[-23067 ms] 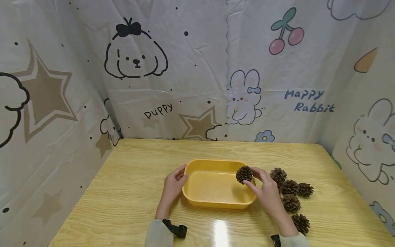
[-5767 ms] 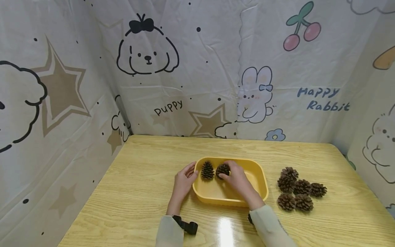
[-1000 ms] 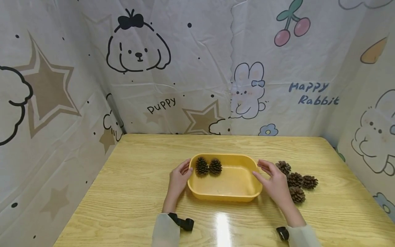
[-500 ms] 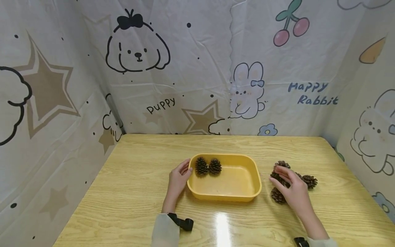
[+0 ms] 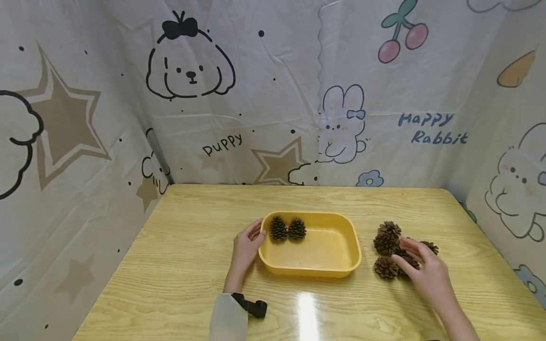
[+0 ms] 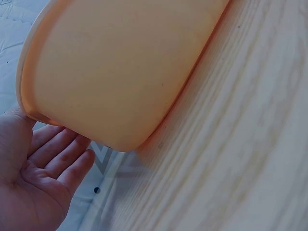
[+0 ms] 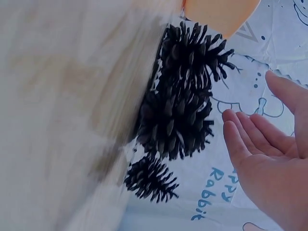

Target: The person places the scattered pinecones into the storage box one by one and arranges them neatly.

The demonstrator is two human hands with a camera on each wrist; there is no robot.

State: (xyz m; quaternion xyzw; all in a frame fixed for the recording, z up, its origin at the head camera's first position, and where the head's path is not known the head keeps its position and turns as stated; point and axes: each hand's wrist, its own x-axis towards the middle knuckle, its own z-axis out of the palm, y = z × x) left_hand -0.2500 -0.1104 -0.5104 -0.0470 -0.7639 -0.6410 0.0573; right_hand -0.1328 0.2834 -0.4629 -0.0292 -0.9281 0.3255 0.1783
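Observation:
A yellow tray (image 5: 353, 246) sits mid-table with two pine cones (image 5: 287, 229) at its left end. My left hand (image 5: 246, 242) rests straight-fingered against the tray's left end, and the left wrist view shows its palm (image 6: 43, 178) beside the tray wall (image 6: 120, 72). Right of the tray lies a pile of several pine cones (image 5: 386, 243). My right hand (image 5: 420, 267) hovers over the pile's right side, fingers extended and holding nothing. In the right wrist view the open hand (image 7: 260, 159) is just beside the dark cones (image 7: 175, 122), apart from them.
The wooden table (image 5: 192, 265) is walled on three sides by cartoon-printed sheeting (image 5: 273, 94). A black strap (image 5: 251, 307) shows at my left wrist. A tray corner (image 7: 216, 12) appears at the top of the right wrist view.
My right hand left the tray's right end and moved right to the pine cone pile, then a little further over it. The left hand and tray stayed put.

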